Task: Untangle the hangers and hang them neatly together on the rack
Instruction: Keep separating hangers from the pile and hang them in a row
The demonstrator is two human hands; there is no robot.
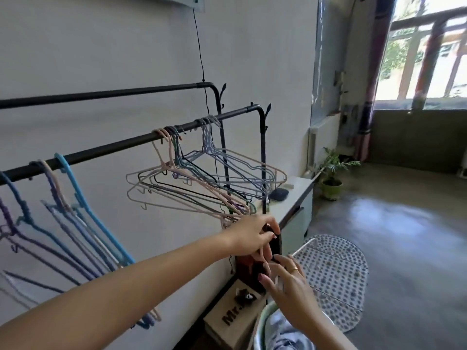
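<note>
A black rack's front bar (pixel 113 147) carries three bunches of hangers. Blue, purple and beige hangers (pixel 75 218) hang at the left. A tangled bunch of pink, teal and black hangers (pixel 177 178) hangs in the middle, and grey-blue hangers (pixel 240 162) hang to its right. My left hand (pixel 250 236) reaches just under the low ends of the tangled bunch, its fingers closed over the top of a dark upright slab (pixel 275 242) by the rack post. My right hand (pixel 288 281), wearing a ring, is below with fingers spread against the slab's lower part.
A bare back bar (pixel 101 93) runs behind the front one. A cardboard box (pixel 232 317) and a basin (pixel 262 322) sit below my hands. A dotted board (pixel 336 274) lies to the right, beside a white cabinet (pixel 295 198) and a potted plant (pixel 331 178).
</note>
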